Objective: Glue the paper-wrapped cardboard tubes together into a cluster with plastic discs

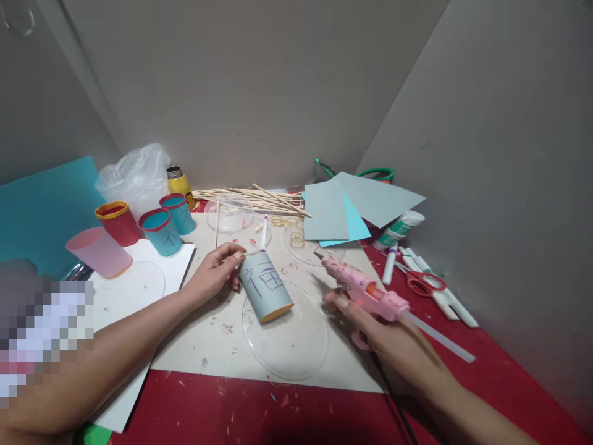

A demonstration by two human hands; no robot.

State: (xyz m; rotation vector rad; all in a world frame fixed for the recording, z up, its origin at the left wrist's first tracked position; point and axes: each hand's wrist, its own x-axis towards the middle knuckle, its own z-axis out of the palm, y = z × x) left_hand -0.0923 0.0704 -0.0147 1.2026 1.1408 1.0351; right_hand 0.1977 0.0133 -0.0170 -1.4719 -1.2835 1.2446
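1. Head view: the left hand (213,275) rests on the beige board (208,334), its fingers (234,252) curled around the far end of a grey paper-wrapped cup (266,287) that lies on its side, partly over a clear plastic disc (296,346).
2. The right hand (393,340) grips a pink glue gun (364,290), fingers clenched on its handle, nozzle pointing toward the cup but apart from it.
3. Red scissors (424,283) and white markers (445,290) lie to the right on the red table (486,377); wooden sticks (250,199) lie at the back.
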